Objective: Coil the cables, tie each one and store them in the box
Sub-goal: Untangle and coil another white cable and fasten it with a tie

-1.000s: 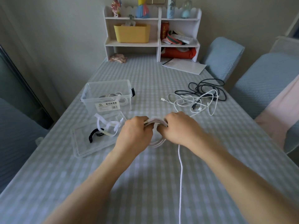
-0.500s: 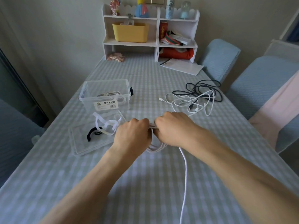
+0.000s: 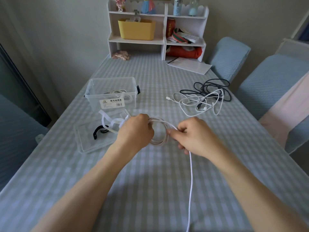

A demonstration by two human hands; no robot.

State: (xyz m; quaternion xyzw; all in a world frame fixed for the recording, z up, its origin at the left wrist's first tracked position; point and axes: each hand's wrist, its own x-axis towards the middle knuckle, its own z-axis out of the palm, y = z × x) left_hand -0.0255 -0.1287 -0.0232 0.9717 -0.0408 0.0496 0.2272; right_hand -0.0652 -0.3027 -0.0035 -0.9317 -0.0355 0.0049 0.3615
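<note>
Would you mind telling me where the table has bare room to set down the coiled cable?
Bare cloth lies between the clear box and the loose cable pile, and farther back toward the white shelf left of the paper. The near strip is crossed by the cable tail. The lid with its ties is crowded.

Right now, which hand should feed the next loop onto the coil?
Right hand. It already pinches the free run of the white cable, whose tail trails off toward the near table edge. The left hand grips the finished coil and is best kept as the anchor.
</note>
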